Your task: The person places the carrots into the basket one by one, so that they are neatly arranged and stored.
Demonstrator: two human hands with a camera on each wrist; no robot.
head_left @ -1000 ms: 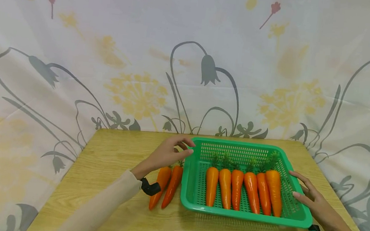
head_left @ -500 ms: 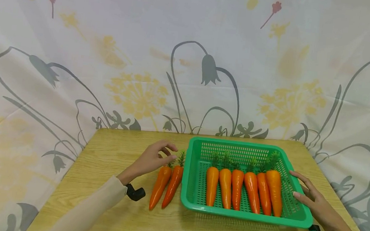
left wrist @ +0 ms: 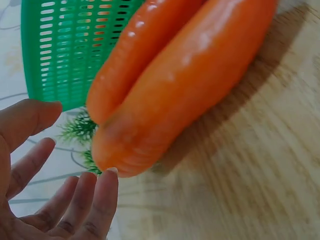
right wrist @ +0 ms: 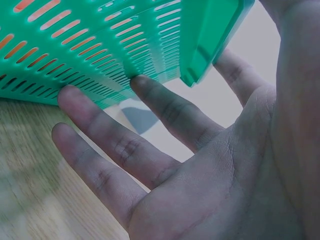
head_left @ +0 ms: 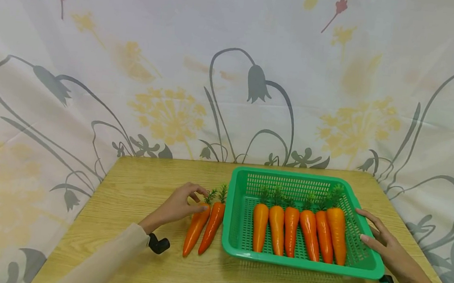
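Two orange carrots with green tops lie side by side on the table, left of a green plastic basket (head_left: 236, 253). At the leafy end of the left carrot (head_left: 195, 234) is my left hand (head_left: 177, 206), fingers spread and loosely bent. In the left wrist view one fingertip overlaps the thick end of that carrot (left wrist: 195, 80); whether it touches is unclear. The other carrot (head_left: 212, 229) lies nearer the basket. My right hand (head_left: 394, 258) rests at the basket's right side, thumb and index finger at the rim. Its other fingers (right wrist: 125, 145) extend straight along the slotted wall (right wrist: 90, 45).
Inside the basket several carrots (head_left: 308, 233) lie in a row, tops toward the back. The wooden table (head_left: 145, 183) ends at a floral-patterned cloth backdrop (head_left: 234, 69). Each wrist wears a black strap mount (head_left: 158, 244).
My left hand has moved left and down, from the basket's left rim to the top of the left carrot. My right hand and the basket have stayed where they were.
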